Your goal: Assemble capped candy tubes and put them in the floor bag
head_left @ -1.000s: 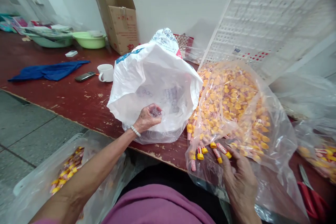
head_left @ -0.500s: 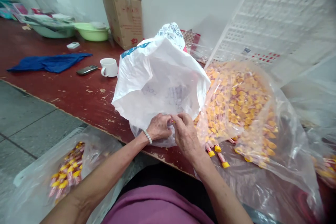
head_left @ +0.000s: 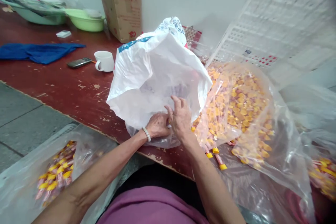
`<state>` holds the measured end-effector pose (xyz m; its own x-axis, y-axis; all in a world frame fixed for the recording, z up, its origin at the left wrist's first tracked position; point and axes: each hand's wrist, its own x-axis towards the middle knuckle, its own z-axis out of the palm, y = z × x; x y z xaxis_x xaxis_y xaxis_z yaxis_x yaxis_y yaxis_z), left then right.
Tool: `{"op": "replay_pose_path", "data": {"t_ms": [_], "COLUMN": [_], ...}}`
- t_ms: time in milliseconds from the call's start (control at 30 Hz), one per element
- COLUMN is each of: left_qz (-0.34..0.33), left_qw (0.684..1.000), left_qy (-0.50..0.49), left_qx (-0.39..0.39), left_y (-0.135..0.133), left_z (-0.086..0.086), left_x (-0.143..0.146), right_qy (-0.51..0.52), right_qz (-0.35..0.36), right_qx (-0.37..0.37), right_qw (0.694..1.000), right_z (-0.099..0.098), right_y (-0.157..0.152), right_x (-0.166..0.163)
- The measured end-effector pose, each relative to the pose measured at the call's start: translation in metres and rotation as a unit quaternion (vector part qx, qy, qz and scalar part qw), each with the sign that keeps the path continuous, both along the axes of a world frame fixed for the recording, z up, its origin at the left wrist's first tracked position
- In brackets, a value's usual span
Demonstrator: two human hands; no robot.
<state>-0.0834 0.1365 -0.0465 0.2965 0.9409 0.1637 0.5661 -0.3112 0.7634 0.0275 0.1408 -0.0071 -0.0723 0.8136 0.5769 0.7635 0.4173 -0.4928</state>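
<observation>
1 small piece (head_left: pixel 168 122) shows, mostly hidden, at 6 o'clock of the white bag (head_left: pixel 132 77). My left hand (head_left: pixel 158 126) seems to grip it; my right hand (head_left: pixel 181 120) has fingers raised, hold unclear. I'd brace the left, moving only fingertips. Clear film (head_left: pixel 291 154) over capped tubes (head_left: pixel 244 106) at 3 o'clock could snag; a mug (head_left: pixel 105 62) stands at 10 o'clock.
</observation>
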Motion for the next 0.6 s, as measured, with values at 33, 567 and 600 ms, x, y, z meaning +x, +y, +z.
{"op": "replay_pose_path", "data": {"t_ms": [33, 567, 600], "left_qz": [0.006, -0.09, -0.095], "left_qw": [1.0, 0.812, 0.8], "left_qy": [-0.026, -0.473, -0.482], "left_qx": [-0.008, -0.33, -0.344], "left_y": [0.0, -0.016, -0.017], "left_z": [-0.001, 0.031, 0.032], "left_x": [-0.002, -0.015, -0.016], "right_qy": [0.033, -0.055, -0.056], "right_qz": [0.001, 0.278, 0.278], "right_qx": [-0.009, -0.091, -0.094], "right_qw": [0.999, 0.955, 0.954], "right_z": [-0.001, 0.004, 0.004], "right_y": [-0.001, -0.056, -0.055], "right_x": [0.005, 0.025, 0.027]}}
